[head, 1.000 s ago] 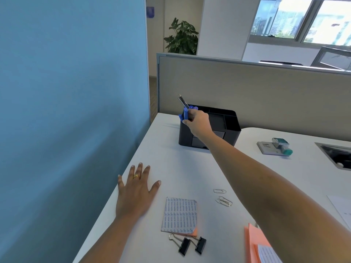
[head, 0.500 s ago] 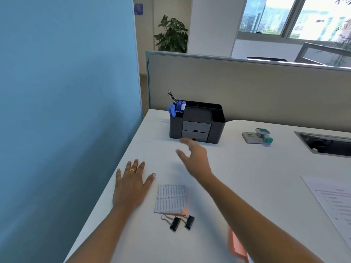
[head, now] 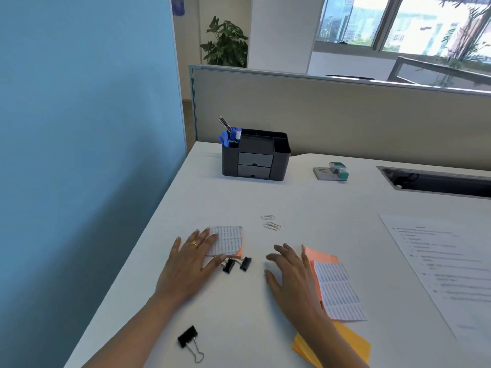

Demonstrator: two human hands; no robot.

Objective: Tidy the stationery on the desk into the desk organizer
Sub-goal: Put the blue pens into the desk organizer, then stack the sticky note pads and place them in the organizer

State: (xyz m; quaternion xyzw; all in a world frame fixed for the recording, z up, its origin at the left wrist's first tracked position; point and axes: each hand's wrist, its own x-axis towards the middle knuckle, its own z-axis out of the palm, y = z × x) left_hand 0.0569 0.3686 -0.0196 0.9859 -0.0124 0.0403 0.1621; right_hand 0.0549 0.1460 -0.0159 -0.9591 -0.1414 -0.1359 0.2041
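Observation:
A black desk organizer with two grey drawers stands at the back of the white desk; blue markers and pens stick up from its left compartment. My left hand lies flat, fingers over the left edge of a small sticky-note pad. Two black binder clips lie just below the pad, by my thumb. My right hand hovers open, touching the left edge of a second orange pad. Loose paper clips lie further back. Another binder clip lies near the front edge.
A stapler with a teal box sits right of the organizer. A printed sheet lies at the right, a yellow pad under my right forearm. A cable slot is cut into the desk. A blue wall bounds the left, a beige partition the back.
My right hand left the markers in the organizer and pulled back to the near desk beside the orange pad. My left hand slid right onto the small pad.

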